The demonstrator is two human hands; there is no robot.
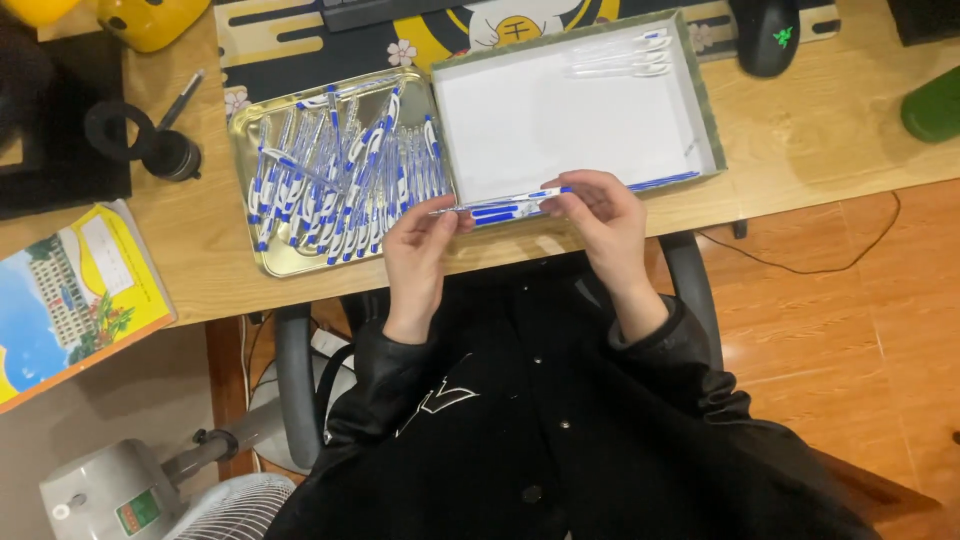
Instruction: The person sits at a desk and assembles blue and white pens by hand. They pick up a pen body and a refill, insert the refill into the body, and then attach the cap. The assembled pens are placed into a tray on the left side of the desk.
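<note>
At counter (800,130) edge, left hand (418,255) and right hand (603,222) each pinch one end of a small bundle of blue-and-white pens (505,208), held level over the near rim of the white box (570,120). Pen count unclear, possibly three. Metal tray (262,255) of similar pens lies just left of the box.

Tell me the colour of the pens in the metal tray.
Blue and white pens, head view.

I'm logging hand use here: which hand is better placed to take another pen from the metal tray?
Left hand, probably: it sits right beside the tray of pens, while the right hand is over by the white box.
</note>
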